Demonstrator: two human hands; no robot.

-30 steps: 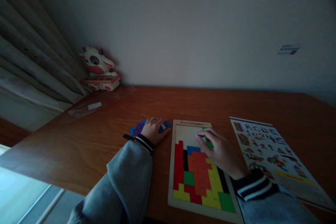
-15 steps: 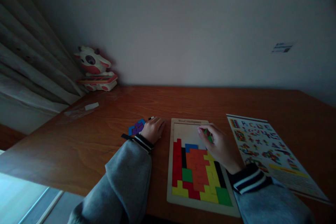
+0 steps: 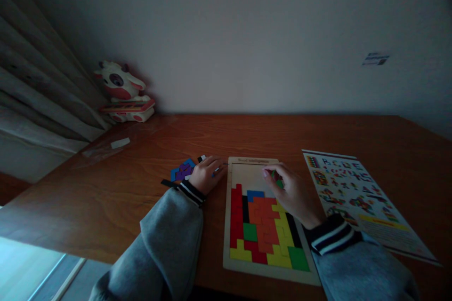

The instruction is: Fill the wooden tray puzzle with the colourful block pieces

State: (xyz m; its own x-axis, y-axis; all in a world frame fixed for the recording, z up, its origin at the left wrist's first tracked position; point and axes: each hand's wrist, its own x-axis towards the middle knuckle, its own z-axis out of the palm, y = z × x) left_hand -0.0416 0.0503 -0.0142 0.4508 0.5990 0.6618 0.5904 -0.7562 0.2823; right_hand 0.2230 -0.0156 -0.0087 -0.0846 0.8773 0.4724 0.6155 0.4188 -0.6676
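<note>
A wooden puzzle board (image 3: 247, 171) lies on the table, its lower part filled with red, orange, yellow, green, black and blue pieces; bare wood shows at its top. My left hand (image 3: 206, 176) is just left of the board, its fingers closed over a blue puzzle piece (image 3: 215, 172), mostly hidden. Beside that wrist are loose purple pieces (image 3: 185, 170), blue ones and a black piece (image 3: 168, 182). Over the board's upper right, my right hand (image 3: 291, 193) has thumb and forefinger pinched. Green (image 3: 279, 182) shows behind its fingers; I cannot tell whether it is held.
A printed sheet with colourful figures (image 3: 356, 188) lies right of the board. At the table's back left sits a cow-shaped toy (image 3: 125, 91) by the curtain (image 3: 38, 84). Clear plastic with a white label (image 3: 120, 143) lies nearer the left edge. The wall (image 3: 264, 47) stands behind the table.
My left hand has moved slightly right, towards the board's edge, and blue now shows under its fingers. My right hand stays almost in place over the board. The view has shifted slightly.
</note>
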